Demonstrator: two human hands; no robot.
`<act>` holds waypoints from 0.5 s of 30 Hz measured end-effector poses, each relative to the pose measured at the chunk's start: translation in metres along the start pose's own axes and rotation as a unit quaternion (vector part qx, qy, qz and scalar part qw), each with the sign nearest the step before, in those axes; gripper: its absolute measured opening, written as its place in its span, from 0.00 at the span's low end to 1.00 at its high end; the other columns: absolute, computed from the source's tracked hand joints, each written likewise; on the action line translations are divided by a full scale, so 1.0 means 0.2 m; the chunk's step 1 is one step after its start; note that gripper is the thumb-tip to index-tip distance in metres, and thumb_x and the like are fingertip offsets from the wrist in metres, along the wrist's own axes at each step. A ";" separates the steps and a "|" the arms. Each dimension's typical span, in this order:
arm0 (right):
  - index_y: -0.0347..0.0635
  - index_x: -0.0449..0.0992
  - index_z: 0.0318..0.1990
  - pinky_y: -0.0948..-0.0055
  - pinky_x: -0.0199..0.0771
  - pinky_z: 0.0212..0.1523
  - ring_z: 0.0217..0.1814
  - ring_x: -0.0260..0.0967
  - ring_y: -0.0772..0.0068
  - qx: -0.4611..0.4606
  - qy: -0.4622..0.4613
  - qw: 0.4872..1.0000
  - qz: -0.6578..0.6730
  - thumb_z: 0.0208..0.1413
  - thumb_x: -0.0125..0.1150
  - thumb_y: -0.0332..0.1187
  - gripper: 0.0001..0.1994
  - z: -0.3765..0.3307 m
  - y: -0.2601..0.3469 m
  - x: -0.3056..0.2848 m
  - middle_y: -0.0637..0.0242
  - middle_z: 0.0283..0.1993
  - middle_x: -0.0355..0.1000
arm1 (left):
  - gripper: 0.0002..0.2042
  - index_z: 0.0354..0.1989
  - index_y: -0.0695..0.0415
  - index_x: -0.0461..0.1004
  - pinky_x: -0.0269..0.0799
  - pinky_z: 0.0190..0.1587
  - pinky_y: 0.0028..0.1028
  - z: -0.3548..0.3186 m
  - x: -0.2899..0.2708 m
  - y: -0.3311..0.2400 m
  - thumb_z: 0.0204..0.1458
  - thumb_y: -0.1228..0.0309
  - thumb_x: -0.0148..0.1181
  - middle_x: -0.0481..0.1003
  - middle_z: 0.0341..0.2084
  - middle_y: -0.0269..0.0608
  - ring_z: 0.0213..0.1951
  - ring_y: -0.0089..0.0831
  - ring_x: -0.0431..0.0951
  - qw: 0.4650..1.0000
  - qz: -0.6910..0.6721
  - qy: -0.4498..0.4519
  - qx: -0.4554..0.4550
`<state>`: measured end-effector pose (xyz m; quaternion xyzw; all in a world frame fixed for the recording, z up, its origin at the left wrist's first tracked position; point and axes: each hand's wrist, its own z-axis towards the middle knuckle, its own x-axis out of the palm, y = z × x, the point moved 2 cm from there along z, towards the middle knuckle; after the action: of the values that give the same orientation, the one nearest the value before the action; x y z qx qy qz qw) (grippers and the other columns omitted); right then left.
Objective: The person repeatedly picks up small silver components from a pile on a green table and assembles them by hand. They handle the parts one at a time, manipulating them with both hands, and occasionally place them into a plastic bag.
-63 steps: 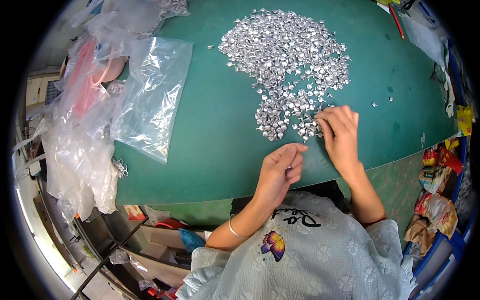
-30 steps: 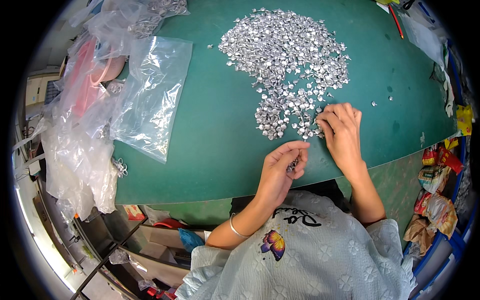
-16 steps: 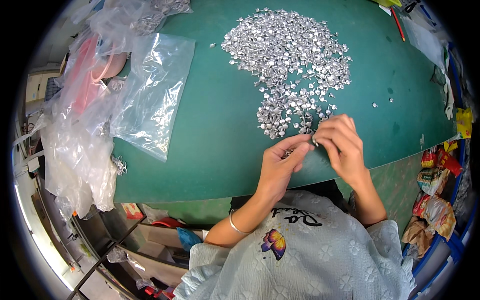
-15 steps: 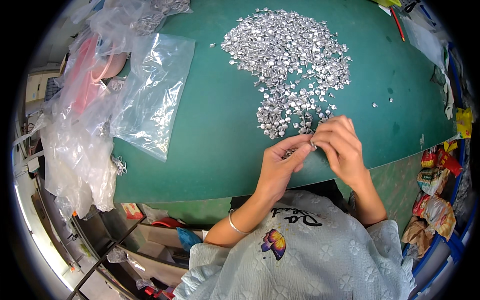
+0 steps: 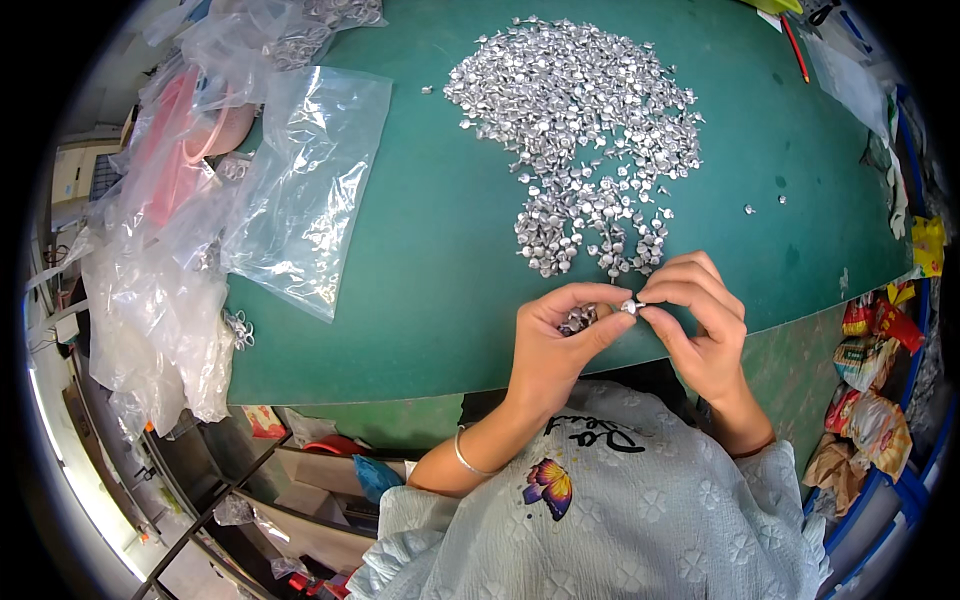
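My left hand (image 5: 555,335) is curled around several small silver metal pieces (image 5: 578,319), each with a rounded head and a short stem. Between its thumb and forefinger tips sits one more silver metal piece (image 5: 629,306), head toward the left. The fingertips of my right hand (image 5: 705,315) pinch the stem end of that same piece. Both hands hover over the near edge of the green table (image 5: 420,290). Just beyond them lies a large heap of like pieces (image 5: 580,100), with a smaller cluster (image 5: 548,235) trailing toward me.
A flat clear plastic bag (image 5: 310,180) lies left of the heap. Farther left are crumpled plastic bags (image 5: 150,310) and a pink basket (image 5: 215,130). Two stray pieces (image 5: 749,210) lie at right. A red pencil (image 5: 796,50) rests at the far right.
Both hands have drawn back slightly toward me from the cluster. My left palm has turned more open to view, showing its pieces, and the pinched piece is now plainly visible between both hands.
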<state>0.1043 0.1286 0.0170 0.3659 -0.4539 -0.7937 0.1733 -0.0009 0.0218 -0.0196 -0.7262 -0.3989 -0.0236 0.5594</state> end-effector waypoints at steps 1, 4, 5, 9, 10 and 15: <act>0.34 0.74 0.28 0.71 0.65 0.35 0.33 0.65 0.63 -0.003 -0.002 1.000 -0.008 0.36 0.62 0.19 0.07 0.00 0.01 0.00 0.61 0.29 0.69 | 0.09 0.34 0.62 0.75 0.56 0.25 0.13 0.00 0.00 0.00 0.42 0.81 0.61 0.68 0.20 0.26 0.23 0.11 0.62 1.000 0.002 0.002 0.004; 0.34 0.74 0.27 0.70 0.64 0.34 0.33 0.64 0.63 -0.012 -0.001 1.000 -0.013 0.36 0.62 0.19 0.07 0.00 0.02 -0.01 0.61 0.29 0.69 | 0.09 0.34 0.63 0.75 0.56 0.25 0.14 -0.01 0.01 0.00 0.41 0.82 0.61 0.67 0.20 0.27 0.24 0.12 0.62 1.000 0.015 0.008 0.012; 0.35 0.74 0.27 0.70 0.64 0.34 0.32 0.64 0.63 -0.011 -0.001 1.000 -0.013 0.36 0.62 0.19 0.07 0.00 0.03 -0.01 0.62 0.29 0.69 | 0.10 0.34 0.63 0.74 0.58 0.27 0.15 -0.02 0.01 -0.02 0.40 0.83 0.61 0.68 0.21 0.29 0.24 0.14 0.63 1.000 0.023 0.010 0.010; 0.35 0.74 0.27 0.70 0.64 0.33 0.32 0.64 0.63 -0.012 -0.001 1.000 -0.011 0.35 0.62 0.19 0.07 -0.01 0.04 -0.02 0.62 0.28 0.69 | 0.11 0.33 0.64 0.74 0.59 0.28 0.16 -0.03 0.01 -0.03 0.39 0.85 0.61 0.69 0.22 0.31 0.25 0.15 0.64 0.999 0.042 0.025 0.021; 0.35 0.74 0.27 0.70 0.64 0.33 0.32 0.64 0.63 -0.013 -0.002 1.000 -0.012 0.35 0.62 0.19 0.07 -0.01 0.04 -0.02 0.62 0.28 0.69 | 0.11 0.34 0.64 0.74 0.59 0.28 0.16 -0.03 0.02 -0.04 0.39 0.85 0.61 0.69 0.22 0.31 0.25 0.15 0.64 0.998 0.046 0.029 0.020; 0.34 0.73 0.26 0.70 0.64 0.34 0.32 0.64 0.63 -0.007 -0.004 1.000 -0.005 0.36 0.62 0.20 0.06 -0.02 0.05 -0.02 0.62 0.28 0.69 | 0.09 0.32 0.65 0.74 0.59 0.28 0.16 -0.04 0.03 -0.05 0.40 0.84 0.61 0.70 0.22 0.32 0.24 0.15 0.64 0.998 0.050 0.034 0.025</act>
<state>0.1091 0.1236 0.0264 0.3637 -0.4475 -0.7991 0.1697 0.0001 0.0186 -0.0049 -0.7296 -0.3432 -0.0104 0.5914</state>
